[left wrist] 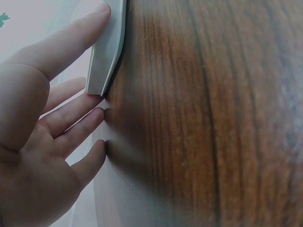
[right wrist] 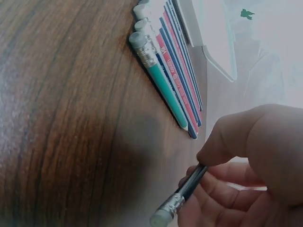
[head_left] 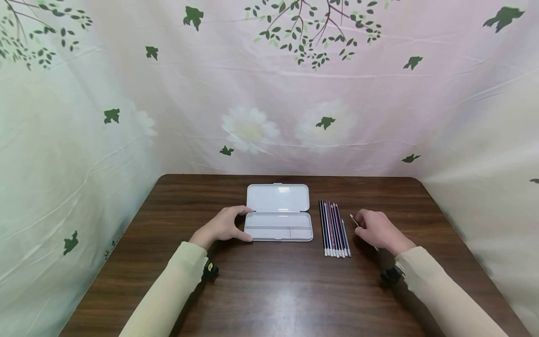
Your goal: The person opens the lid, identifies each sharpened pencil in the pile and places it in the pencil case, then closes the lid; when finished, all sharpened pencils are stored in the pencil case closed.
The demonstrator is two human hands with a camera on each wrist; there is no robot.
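Observation:
A white pencil case (head_left: 278,220) lies on the table with its lid (head_left: 278,197) folded back; the tray has a long compartment and shorter ones at the right. At its left end, my left hand (head_left: 225,224) spreads straight fingers and thumb, touching the case's side, while other fingertips rest on the wood in the left wrist view. A row of pencils (head_left: 334,229) lies just right of the case, erasers toward me. Further right, my right hand (head_left: 379,230) pinches one dark pencil (right wrist: 189,185) between thumb and fingers, its metal band and pale eraser sticking out.
The brown wooden table (head_left: 269,290) ends at the back against a patterned cloth (head_left: 278,93), which also hangs at both sides. In the right wrist view, a green pencil (right wrist: 166,92) is the nearest of the row.

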